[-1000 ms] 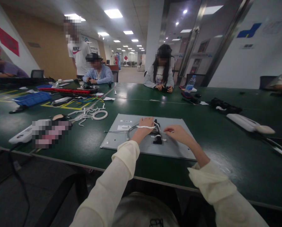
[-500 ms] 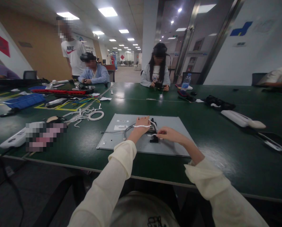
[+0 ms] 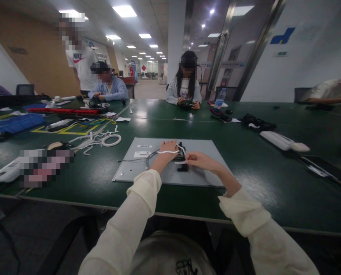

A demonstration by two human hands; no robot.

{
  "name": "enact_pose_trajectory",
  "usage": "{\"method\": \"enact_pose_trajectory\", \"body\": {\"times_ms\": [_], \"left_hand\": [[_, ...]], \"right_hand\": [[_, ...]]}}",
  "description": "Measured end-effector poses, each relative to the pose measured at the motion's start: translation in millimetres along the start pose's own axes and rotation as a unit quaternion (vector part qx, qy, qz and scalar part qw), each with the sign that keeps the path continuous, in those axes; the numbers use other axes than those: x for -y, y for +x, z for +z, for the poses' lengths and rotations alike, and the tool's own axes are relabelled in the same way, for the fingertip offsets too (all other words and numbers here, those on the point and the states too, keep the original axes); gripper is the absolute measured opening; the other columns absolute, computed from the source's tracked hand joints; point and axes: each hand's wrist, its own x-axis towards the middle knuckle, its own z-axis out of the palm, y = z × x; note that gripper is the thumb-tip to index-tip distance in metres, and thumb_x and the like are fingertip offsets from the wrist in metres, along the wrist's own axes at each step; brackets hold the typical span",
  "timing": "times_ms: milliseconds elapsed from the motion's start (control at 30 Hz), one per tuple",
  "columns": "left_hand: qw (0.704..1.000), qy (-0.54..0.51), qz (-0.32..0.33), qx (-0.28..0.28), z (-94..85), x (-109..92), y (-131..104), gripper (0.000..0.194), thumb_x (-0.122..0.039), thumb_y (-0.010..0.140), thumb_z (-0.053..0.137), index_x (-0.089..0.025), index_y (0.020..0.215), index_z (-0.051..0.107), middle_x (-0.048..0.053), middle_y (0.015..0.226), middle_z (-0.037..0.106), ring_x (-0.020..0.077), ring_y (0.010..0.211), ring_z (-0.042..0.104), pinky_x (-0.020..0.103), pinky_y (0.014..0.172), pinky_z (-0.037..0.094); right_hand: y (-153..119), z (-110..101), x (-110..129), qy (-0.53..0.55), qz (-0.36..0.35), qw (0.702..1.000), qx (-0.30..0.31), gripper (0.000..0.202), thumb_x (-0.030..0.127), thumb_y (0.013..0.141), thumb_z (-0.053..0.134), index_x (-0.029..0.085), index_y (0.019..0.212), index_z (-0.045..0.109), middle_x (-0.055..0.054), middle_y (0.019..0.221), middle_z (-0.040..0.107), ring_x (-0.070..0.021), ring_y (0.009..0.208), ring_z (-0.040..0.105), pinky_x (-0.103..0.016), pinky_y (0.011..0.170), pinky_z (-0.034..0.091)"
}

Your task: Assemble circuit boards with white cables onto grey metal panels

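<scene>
A flat grey panel (image 3: 133, 172) lies on the green table, with a black bracket-like part (image 3: 182, 167) and small circuitry near its middle. My left hand (image 3: 168, 149) rests palm down on the panel, fingers stretched out, just left of the black part. Across the back of that hand runs a thin white strip (image 3: 167, 152), curving toward my right hand. My right hand (image 3: 198, 159) pinches the strip, whose short end points left over the black part. Beside my left hand, a grey cable (image 3: 147, 161) bends across the panel. What lies under my left palm is hidden.
Left of the panel are cut white strips (image 3: 86, 143) and a white ring-shaped coil (image 3: 111, 140). Farther left stands a blue tray (image 3: 18, 123). White devices (image 3: 282, 141) lie at the right. Across the table, two people sit with headsets, near a water bottle (image 3: 220, 98).
The whole view has shifted slightly, so things appear farther left. The strip's short end looks straighter at my right fingertips. My left hand stays in place on the panel.
</scene>
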Motion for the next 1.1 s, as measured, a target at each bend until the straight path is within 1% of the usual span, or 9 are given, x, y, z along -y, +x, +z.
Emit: {"method": "enact_pose_trajectory", "body": {"times_ms": [167,333,467,567,667,733,867,967,1100], "left_hand": [[1.000,-0.002,-0.009,0.002,-1.1,-1,-1,0.035,-0.026,0.089,0.033,-0.019,0.122,0.046,0.011,0.114,0.060,0.0242,0.106,0.053,0.037,0.096,0.031],[0.999,-0.010,-0.004,-0.031,-4.9,-2,-1,0.034,-0.023,0.087,0.036,-0.018,0.120,0.046,0.010,0.117,0.056,0.0231,0.109,0.051,0.037,0.095,0.034],[0.987,-0.134,-0.003,-0.086,-14.7,-3,2,0.033,-0.021,0.088,0.032,-0.019,0.117,0.050,0.006,0.114,0.059,0.0158,0.101,0.055,0.027,0.089,0.040],[0.964,-0.259,-0.020,-0.050,-26.4,-5,-2,0.036,-0.029,0.091,0.024,-0.020,0.105,0.057,0.000,0.094,0.065,0.0105,0.078,0.060,0.021,0.073,0.046],[0.954,-0.297,0.017,0.022,-37.7,-8,-16,0.041,-0.038,0.090,0.026,-0.021,0.085,0.063,-0.002,0.086,0.066,0.0109,0.083,0.059,0.021,0.076,0.044],[0.946,-0.316,0.037,0.066,-42.2,-8,-27,0.045,-0.044,0.089,0.027,-0.020,0.078,0.063,-0.001,0.083,0.065,0.0113,0.082,0.058,0.021,0.076,0.044],[0.920,-0.371,0.049,0.119,-41.4,-2,-41,0.045,-0.050,0.085,0.035,-0.015,0.066,0.057,-0.001,0.061,0.056,0.0100,0.059,0.053,0.021,0.059,0.041],[0.945,-0.312,0.041,0.089,-35.2,1,-46,0.038,-0.045,0.083,0.042,-0.016,0.062,0.054,-0.003,0.054,0.050,0.0104,0.054,0.048,0.022,0.056,0.038],[0.981,-0.182,0.052,0.040,-25.7,-3,-51,0.027,-0.033,0.082,0.044,-0.018,0.065,0.058,0.000,0.064,0.057,0.0139,0.065,0.052,0.024,0.062,0.037]], "right_hand": [[-4,2,14,0.065,0.033,0.997,-0.032,0.026,0.040,0.071,0.061,0.016,0.077,0.054,0.002,0.067,0.056,-0.0098,0.063,0.048,-0.024,0.062,0.035],[-10,-4,27,0.199,0.003,0.976,-0.083,0.028,0.040,0.068,0.066,0.017,0.078,0.055,0.003,0.070,0.051,-0.0084,0.066,0.045,-0.023,0.065,0.036],[-13,-6,30,0.224,0.017,0.971,-0.087,0.029,0.040,0.066,0.067,0.017,0.077,0.055,0.003,0.070,0.049,-0.0084,0.066,0.044,-0.023,0.064,0.035],[-13,-6,29,0.240,0.025,0.967,-0.080,0.029,0.039,0.065,0.069,0.017,0.076,0.055,0.003,0.069,0.048,-0.0081,0.066,0.044,-0.023,0.065,0.035],[-14,-7,28,0.257,0.017,0.963,-0.080,0.029,0.040,0.065,0.069,0.017,0.077,0.056,0.003,0.072,0.049,-0.0081,0.068,0.045,-0.023,0.067,0.036],[-14,-9,27,0.247,0.019,0.966,-0.078,0.029,0.040,0.065,0.069,0.017,0.079,0.056,0.002,0.074,0.051,-0.0084,0.070,0.046,-0.023,0.067,0.036],[-16,-11,29,0.156,0.050,0.984,-0.076,0.027,0.041,0.068,0.065,0.016,0.079,0.059,0.002,0.072,0.052,-0.0090,0.070,0.046,-0.022,0.063,0.034],[-16,-9,30,0.066,0.073,0.992,-0.083,0.024,0.038,0.070,0.061,0.015,0.078,0.060,0.001,0.070,0.055,-0.0097,0.067,0.047,-0.022,0.060,0.033],[-10,-4,21,-0.036,0.073,0.991,-0.102,0.019,0.029,0.072,0.055,0.015,0.083,0.061,0.000,0.069,0.060,-0.0111,0.065,0.051,-0.022,0.060,0.034]]}}
